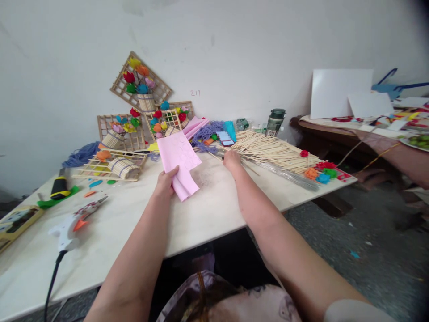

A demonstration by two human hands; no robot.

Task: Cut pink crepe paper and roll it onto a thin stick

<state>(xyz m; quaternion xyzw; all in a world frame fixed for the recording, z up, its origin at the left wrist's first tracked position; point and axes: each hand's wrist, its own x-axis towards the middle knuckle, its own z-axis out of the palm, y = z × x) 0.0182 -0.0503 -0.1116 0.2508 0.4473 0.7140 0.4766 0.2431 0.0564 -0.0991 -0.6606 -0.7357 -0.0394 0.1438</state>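
Note:
My left hand (166, 180) grips the lower left edge of a pink sheet (179, 158), thumb on top. Rounded outlines are marked on the sheet, and a corner is cut out of its right side. Farther right, my right hand (232, 160) is closed low over the table, at the near left end of a pile of thin wooden sticks (268, 150). A small dark bit shows at its fingers, but what they hold is hidden. Just beyond that hand lie purple yarn (209, 133) and a blue bundle (229, 129).
Bamboo lattices with colourful flowers (142, 82) lean on the wall at the back left. A glue gun (69, 232), pliers (92, 206) and a black-yellow tool (60, 188) lie left. A dark green bottle (275, 123) stands at the back. Coloured flower pieces (323, 178) lie at the right corner.

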